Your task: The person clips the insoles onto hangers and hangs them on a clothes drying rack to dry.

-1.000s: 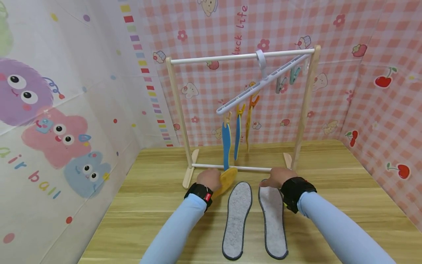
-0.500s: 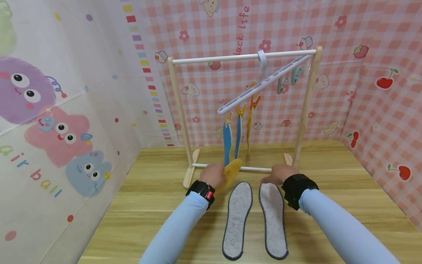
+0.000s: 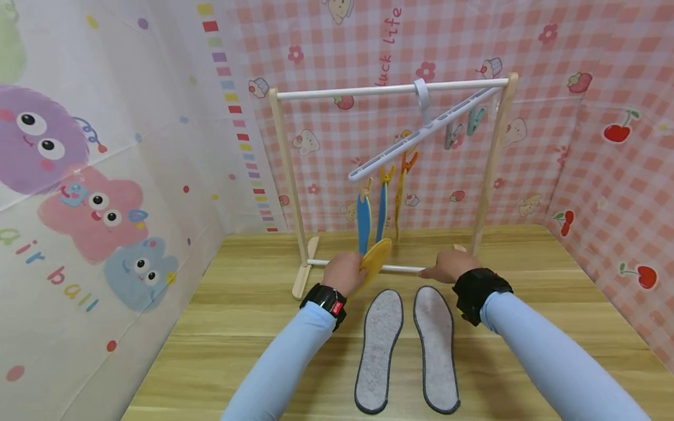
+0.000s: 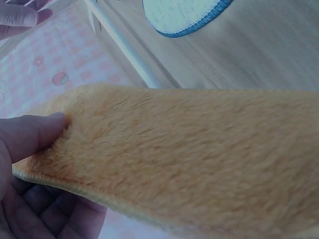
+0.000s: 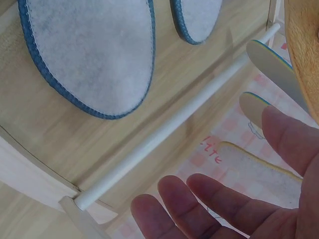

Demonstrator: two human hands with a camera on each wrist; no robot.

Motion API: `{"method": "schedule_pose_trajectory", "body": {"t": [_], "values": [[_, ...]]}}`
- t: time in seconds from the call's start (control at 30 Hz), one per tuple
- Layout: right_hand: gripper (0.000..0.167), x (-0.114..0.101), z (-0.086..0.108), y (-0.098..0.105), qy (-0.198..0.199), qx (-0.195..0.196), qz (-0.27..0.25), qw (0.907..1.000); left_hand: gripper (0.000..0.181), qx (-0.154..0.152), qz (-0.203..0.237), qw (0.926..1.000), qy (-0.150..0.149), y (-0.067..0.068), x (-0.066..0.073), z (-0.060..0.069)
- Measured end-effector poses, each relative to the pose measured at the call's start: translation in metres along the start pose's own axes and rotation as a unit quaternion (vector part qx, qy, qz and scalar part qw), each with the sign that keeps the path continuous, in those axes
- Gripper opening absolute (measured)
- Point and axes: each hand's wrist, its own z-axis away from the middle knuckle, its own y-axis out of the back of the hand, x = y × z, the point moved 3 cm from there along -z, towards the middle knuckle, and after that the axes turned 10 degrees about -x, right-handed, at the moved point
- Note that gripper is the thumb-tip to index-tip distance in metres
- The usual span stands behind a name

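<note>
My left hand [image 3: 344, 273] pinches a fuzzy yellow-orange insole [image 3: 375, 262] near one end, thumb on the pile and fingers behind, as the left wrist view shows. The insole is tilted above the table at the rack's lower bar. My right hand [image 3: 447, 267] is raised beyond the tip of the right grey insole [image 3: 437, 351], fingers spread and holding nothing in the right wrist view. A second grey insole [image 3: 379, 351] with dark edging lies beside it. Behind my left hand, two blue insoles hang from clothespins, the nearer blue insole [image 3: 364, 219] partly covered by the yellow-orange one.
A wood-and-white rack [image 3: 363, 92] stands on the wooden table [image 3: 253, 327]. Its tilted white hanger [image 3: 389, 153] also carries a clipped yellow insole [image 3: 400, 202]. A grey clothespin [image 3: 451, 135] and a green clothespin [image 3: 475, 120] hang on the right. Patterned cloth surrounds the table.
My left hand has raised the yellow-orange insole up and slightly right. My right hand has lifted away from the right grey insole's tip toward the rack. The grey insoles stay put.
</note>
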Motion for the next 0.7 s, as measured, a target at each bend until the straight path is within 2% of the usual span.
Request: {"method": "schedule_pose_trajectory", "body": {"t": [0.2, 0.37, 0.7], "values": [[0.059, -0.002, 0.001, 0.01, -0.011, 0.002, 0.003, 0.9999, 0.019, 0.026, 0.003, 0.9996, -0.008, 0.004, 0.003, -0.002], [0.056, -0.002, 0.0, 0.019, -0.003, 0.01, -0.008, 0.9999, 0.022, 0.044, 0.013, 0.9989, -0.015, 0.007, 0.007, -0.001], [0.056, 0.001, -0.003, 0.04, 0.006, 0.037, 0.009, 0.9993, 0.019, 0.076, 0.026, 0.9964, -0.029, 0.011, 0.012, -0.004]]}}
